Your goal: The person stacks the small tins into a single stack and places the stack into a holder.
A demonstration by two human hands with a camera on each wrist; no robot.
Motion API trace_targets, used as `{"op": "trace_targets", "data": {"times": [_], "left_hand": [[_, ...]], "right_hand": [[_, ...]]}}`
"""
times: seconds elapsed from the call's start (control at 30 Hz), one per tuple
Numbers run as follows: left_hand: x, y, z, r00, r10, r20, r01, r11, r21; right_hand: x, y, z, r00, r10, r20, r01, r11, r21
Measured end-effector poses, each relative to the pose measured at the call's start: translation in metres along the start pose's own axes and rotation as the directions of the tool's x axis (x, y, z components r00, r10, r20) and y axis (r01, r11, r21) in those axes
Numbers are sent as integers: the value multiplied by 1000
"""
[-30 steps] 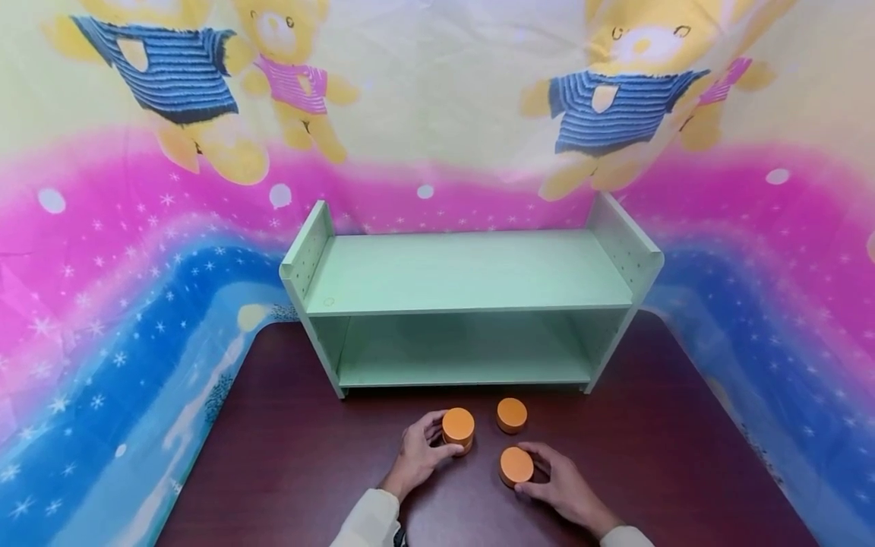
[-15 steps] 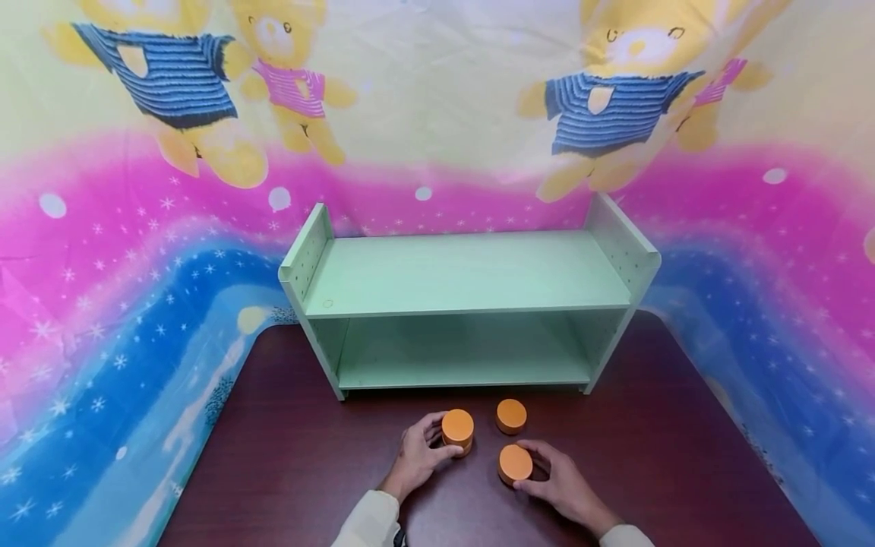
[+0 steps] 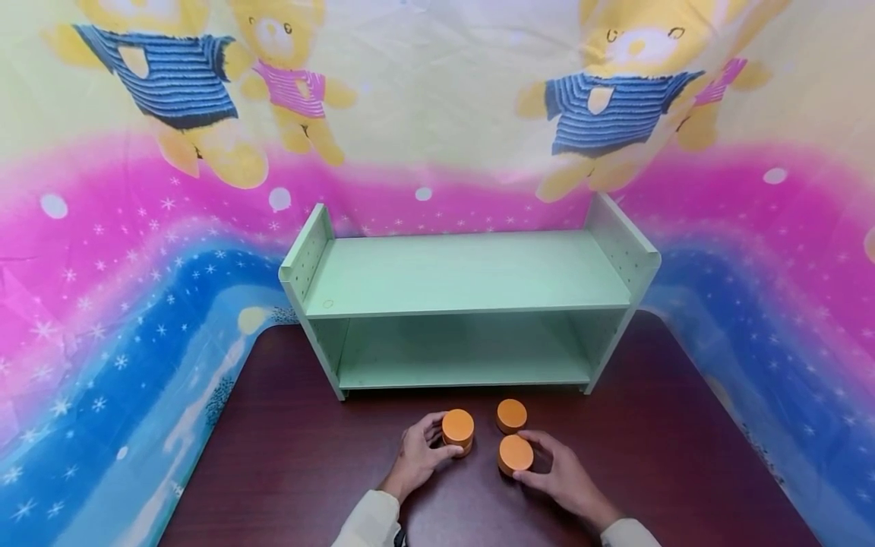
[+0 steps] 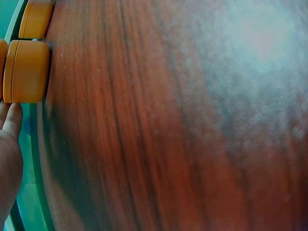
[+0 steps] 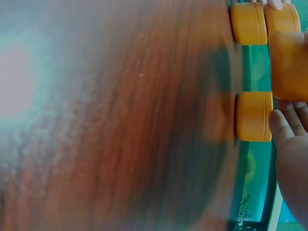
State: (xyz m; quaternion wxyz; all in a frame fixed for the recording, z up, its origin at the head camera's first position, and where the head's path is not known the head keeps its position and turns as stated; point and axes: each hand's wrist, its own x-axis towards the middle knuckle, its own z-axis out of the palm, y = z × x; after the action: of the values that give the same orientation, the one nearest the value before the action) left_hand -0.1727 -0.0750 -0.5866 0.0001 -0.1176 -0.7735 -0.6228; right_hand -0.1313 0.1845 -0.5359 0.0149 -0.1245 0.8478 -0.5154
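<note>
Several squat round orange jars are near the front of the table. Two form a stack, the upper jar [image 3: 458, 427] sitting on the lower jar [image 4: 28, 72]. My left hand [image 3: 418, 453] grips the stack at the upper jar, thumb at the near side and fingers behind. My right hand [image 3: 562, 472] pinches another jar [image 3: 516, 453] between thumb and fingers. In the right wrist view this held jar [image 5: 291, 66] is raised off the table. Just beyond it, a single jar [image 3: 511, 416] stands on the table, touched by neither hand.
A pale green two-tier shelf [image 3: 472, 273] stands behind the jars, towards the back of the dark red-brown table [image 3: 287, 471]. Its lower board [image 3: 465, 357] lies close beyond the single jar. A cloth printed with bears [image 3: 424, 91] hangs around the back and sides.
My right hand has lifted its jar and carried it slightly away from me, nearer the single jar. The left hand and the stack have stayed in place.
</note>
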Motion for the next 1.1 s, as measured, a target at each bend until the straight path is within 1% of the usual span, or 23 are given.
{"op": "trace_targets", "data": {"times": [0.1, 0.33, 0.53, 0.67, 0.8, 0.83, 0.9, 1.03, 1.1], "left_hand": [[0, 1, 0, 1000, -5, 4, 5, 1000, 7], [0, 1, 0, 1000, -8, 8, 8, 1000, 13], [0, 2, -1, 1000, -4, 11, 4, 1000, 15], [0, 1, -1, 1000, 0, 15, -1, 1000, 16], [1, 0, -1, 1000, 2, 17, -3, 1000, 12], [1, 0, -1, 1000, 1, 17, -1, 1000, 9], [1, -1, -1, 1000, 4, 16, -4, 1000, -1], [1, -1, 0, 1000, 26, 13, -26, 1000, -10], [0, -1, -1, 999, 33, 13, -33, 999, -9]], "right_hand": [[1, -5, -2, 1000, -12, 12, 12, 1000, 19], [5, -5, -1, 998, -64, 21, 62, 996, 59], [11, -11, -1, 997, -76, 15, 75, 995, 60], [15, -16, -1, 997, -82, 5, 82, 996, 29], [17, -21, -1, 995, -98, -5, 97, 995, -28], [18, -20, 0, 995, -101, -12, 100, 994, -43], [21, -12, 2, 994, -108, -20, 106, 992, -66], [28, 6, 6, 995, -91, -37, 86, 991, -99], [30, 8, 8, 996, -83, -38, 79, 992, -103]]}}
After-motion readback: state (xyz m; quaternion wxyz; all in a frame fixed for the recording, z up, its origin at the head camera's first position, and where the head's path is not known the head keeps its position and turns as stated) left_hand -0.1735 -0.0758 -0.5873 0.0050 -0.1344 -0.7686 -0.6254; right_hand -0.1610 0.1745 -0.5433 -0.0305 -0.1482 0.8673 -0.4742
